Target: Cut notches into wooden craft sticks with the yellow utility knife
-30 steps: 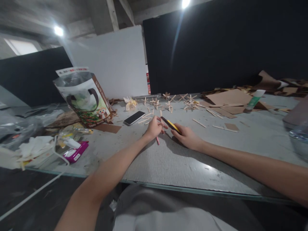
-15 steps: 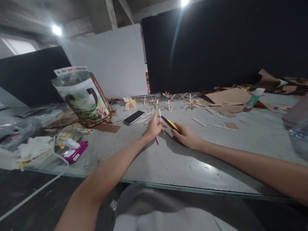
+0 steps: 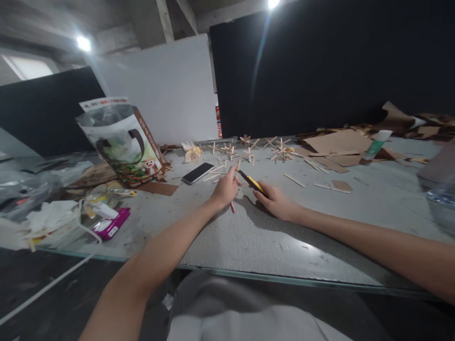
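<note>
Near the middle of the table, my left hand (image 3: 226,188) is closed, pinching a small wooden stick (image 3: 238,166) that points up and away from me. Just to its right, my right hand (image 3: 275,199) grips a black and yellow utility knife (image 3: 254,183), whose front end points toward the stick. Under my left hand a pink pen-like thing (image 3: 232,207) lies partly hidden. Beyond both hands, several small crossed-stick pieces (image 3: 249,155) stand on the table, with loose sticks around them.
A phone (image 3: 197,173) lies left of my left hand, with a large printed bag (image 3: 124,147) behind. At right are cardboard sheets (image 3: 337,142), a green and white glue stick (image 3: 377,144) and loose sticks. A purple gadget (image 3: 112,224) and its white cable sit near the left edge.
My left hand has turned slightly, and the stick in it now leans more to the right and away. My right hand and the knife stay nearly still.
</note>
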A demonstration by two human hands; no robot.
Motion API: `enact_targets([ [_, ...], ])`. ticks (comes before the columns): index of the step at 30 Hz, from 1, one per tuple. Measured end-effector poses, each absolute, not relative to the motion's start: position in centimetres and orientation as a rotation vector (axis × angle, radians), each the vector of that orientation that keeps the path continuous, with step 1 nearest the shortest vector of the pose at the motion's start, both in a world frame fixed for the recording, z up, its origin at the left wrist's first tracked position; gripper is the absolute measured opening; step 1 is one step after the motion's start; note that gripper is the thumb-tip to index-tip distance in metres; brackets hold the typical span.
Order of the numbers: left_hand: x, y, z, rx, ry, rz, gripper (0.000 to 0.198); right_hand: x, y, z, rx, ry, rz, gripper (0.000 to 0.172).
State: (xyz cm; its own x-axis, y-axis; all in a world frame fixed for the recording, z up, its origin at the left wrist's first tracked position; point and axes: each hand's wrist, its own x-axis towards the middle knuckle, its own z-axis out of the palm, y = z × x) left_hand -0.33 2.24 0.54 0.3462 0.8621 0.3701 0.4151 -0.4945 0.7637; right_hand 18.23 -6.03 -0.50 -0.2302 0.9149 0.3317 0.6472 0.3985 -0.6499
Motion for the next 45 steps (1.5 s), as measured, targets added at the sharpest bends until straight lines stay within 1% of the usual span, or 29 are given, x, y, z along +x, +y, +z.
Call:
enact_targets([
  [6, 0.1, 1.9, 0.5, 1.991, 1.099, 1.032, 0.036, 18.3, -5.9, -0.4, -1.288, -1.916, 0.679, 0.041],
  [10, 0.4, 1.7, 0.7, 1.977, 1.110, 1.034, 0.031, 18.3, -5.8, -0.5, -1.263, -1.885, 0.759, 0.036],
  [13, 0.5, 1.6, 0.8, 1.946, 1.129, 1.037, 0.029, 18.4, -5.8, -0.6, -1.247, -1.896, 0.729, 0.033],
  [17, 0.6, 1.6, 0.8, 1.919, 1.132, 1.044, 0.029, 18.4, -5.7, -0.7, -1.252, -1.915, 0.723, 0.036],
  [22, 0.7, 1.7, 0.8, 1.895, 1.131, 1.055, 0.028, 18.3, -5.7, -0.6, -1.259, -1.914, 0.680, 0.034],
  [34, 0.7, 1.5, 1.2, 1.908, 1.147, 1.053, 0.025, 18.1, -5.9, -0.4, -1.300, -1.877, 0.664, 0.035],
  [38, 0.7, 1.5, 1.2, 1.919, 1.153, 1.050, 0.028, 18.1, -5.9, -0.4, -1.300, -1.868, 0.624, 0.033],
  [45, 0.6, 1.8, 0.7, 1.874, 1.145, 1.038, 0.030, 18.1, -5.9, -0.4, -1.304, -1.925, 0.606, 0.036],
])
